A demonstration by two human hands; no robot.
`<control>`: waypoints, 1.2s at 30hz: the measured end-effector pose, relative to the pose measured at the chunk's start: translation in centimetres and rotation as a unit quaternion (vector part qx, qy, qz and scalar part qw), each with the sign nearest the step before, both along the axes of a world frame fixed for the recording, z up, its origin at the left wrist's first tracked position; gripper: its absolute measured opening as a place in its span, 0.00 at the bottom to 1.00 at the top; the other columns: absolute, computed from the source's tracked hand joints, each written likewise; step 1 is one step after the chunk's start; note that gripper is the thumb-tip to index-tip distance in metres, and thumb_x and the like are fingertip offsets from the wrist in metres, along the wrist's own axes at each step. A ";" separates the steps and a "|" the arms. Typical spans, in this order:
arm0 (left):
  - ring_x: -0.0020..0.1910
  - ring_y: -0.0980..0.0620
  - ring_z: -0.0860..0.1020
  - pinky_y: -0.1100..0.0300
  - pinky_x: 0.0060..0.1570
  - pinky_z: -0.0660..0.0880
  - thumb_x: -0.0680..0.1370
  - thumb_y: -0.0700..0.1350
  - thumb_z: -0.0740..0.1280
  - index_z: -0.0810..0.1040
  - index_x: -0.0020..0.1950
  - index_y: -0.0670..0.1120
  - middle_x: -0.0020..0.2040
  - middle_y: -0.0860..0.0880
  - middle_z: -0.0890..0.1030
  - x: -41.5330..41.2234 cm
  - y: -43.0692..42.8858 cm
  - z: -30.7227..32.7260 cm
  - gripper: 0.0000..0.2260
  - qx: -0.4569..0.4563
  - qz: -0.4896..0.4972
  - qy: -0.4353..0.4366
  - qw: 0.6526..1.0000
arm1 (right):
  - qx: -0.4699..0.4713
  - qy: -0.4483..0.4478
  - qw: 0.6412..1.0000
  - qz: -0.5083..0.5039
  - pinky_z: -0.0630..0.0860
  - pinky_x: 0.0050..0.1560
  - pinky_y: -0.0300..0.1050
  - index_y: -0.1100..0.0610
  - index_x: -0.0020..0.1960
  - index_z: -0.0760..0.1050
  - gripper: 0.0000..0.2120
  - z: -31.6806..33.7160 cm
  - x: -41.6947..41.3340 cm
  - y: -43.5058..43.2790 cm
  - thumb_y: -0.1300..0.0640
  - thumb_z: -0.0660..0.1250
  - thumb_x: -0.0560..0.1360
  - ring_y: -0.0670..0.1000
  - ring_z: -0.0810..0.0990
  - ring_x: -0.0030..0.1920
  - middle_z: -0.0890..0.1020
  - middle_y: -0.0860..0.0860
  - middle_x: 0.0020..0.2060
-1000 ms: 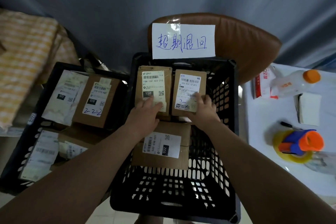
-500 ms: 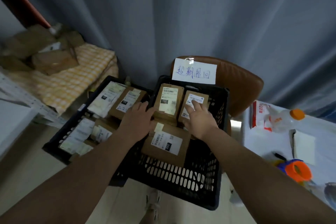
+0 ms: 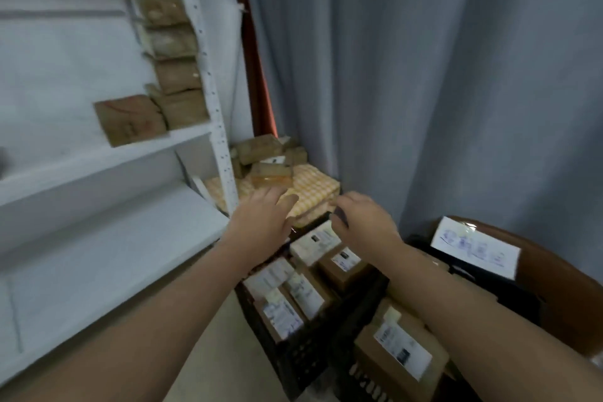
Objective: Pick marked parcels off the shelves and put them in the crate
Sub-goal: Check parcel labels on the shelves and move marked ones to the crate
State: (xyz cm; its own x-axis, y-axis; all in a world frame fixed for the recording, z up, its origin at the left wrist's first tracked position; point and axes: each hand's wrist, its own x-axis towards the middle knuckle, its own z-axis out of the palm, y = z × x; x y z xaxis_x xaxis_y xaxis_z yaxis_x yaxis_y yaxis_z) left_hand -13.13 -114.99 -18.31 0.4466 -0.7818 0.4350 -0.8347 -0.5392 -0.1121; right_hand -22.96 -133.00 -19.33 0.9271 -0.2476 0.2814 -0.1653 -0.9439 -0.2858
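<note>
Both hands hover empty near centre, the left hand [image 3: 261, 220] spread flat and the right hand [image 3: 367, 222] loosely curled, apparently freed to reach the brown parcels [image 3: 176, 75] stacked on the white shelves [image 3: 98, 157] at 10 o'clock, while the black crate [image 3: 362, 382] waits at 5 o'clock.

Parcel depot: shelved parcels [image 3: 177, 75], crates [image 3: 293, 352]

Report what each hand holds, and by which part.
Nothing is held. The left hand is spread open in the air; the right hand, fingers loosely curled, looks empty, though blurred.
</note>
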 end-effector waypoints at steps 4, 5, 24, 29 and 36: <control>0.50 0.41 0.80 0.49 0.48 0.77 0.69 0.44 0.74 0.80 0.56 0.44 0.53 0.43 0.81 4.4 8.1 3.0 0.17 -0.034 0.073 -0.016 0.997 | 0.007 -0.063 0.996 0.066 0.72 0.57 0.50 0.52 0.65 0.73 0.16 3.2 6.8 6.3 0.51 0.59 0.79 0.52 0.72 0.61 0.75 0.50 0.62; 0.50 0.41 0.80 0.49 0.48 0.77 0.70 0.44 0.73 0.80 0.57 0.44 0.54 0.42 0.81 5.6 10.1 3.6 0.16 -0.038 0.096 -0.017 0.995 | 0.007 -0.075 0.994 0.083 0.71 0.58 0.49 0.53 0.65 0.73 0.16 3.8 8.5 8.1 0.52 0.60 0.79 0.52 0.72 0.61 0.75 0.49 0.62; 0.73 0.43 0.60 0.50 0.69 0.61 0.78 0.52 0.64 0.60 0.75 0.48 0.76 0.43 0.59 28.6 26.2 3.5 0.28 -0.011 0.244 0.035 0.969 | 0.121 -0.058 0.982 0.131 0.67 0.63 0.44 0.53 0.67 0.71 0.21 3.3 35.7 23.3 0.55 0.64 0.75 0.50 0.70 0.64 0.72 0.49 0.64; 0.74 0.43 0.55 0.51 0.72 0.56 0.76 0.55 0.66 0.54 0.77 0.47 0.77 0.43 0.54 36.8 23.2 2.7 0.35 0.022 0.258 0.024 0.965 | 0.209 -0.021 0.972 0.109 0.63 0.65 0.42 0.55 0.71 0.66 0.24 2.5 42.5 21.3 0.56 0.64 0.76 0.51 0.66 0.69 0.68 0.52 0.68; 0.77 0.44 0.48 0.47 0.74 0.48 0.74 0.61 0.66 0.45 0.78 0.46 0.78 0.45 0.49 46.3 20.5 1.9 0.43 0.077 0.300 0.032 0.950 | 0.317 0.011 0.941 0.121 0.74 0.61 0.55 0.49 0.65 0.70 0.26 1.0 51.2 19.8 0.44 0.66 0.68 0.52 0.76 0.59 0.77 0.50 0.58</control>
